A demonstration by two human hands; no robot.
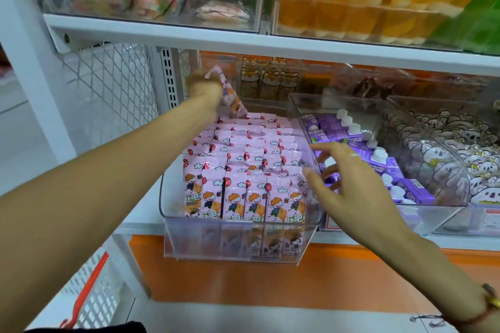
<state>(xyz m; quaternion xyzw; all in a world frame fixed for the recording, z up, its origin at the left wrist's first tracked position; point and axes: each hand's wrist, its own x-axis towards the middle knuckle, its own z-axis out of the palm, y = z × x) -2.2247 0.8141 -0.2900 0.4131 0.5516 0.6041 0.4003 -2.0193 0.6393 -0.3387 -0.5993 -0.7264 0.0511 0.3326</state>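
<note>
A clear plastic bin on the middle shelf holds several rows of upright pink snack packets printed with a cartoon child and a red balloon. My left hand reaches to the back of the bin and grips one pink packet, lifted above the rear row and tilted. My right hand hovers over the bin's right wall with fingers spread, thumb close to the front right packets. It holds nothing.
To the right stand a clear bin of purple drink cartons and a bin of koala-print snacks. The white upper shelf overhangs closely. A wire mesh panel closes the left side. A white basket with red handle sits below left.
</note>
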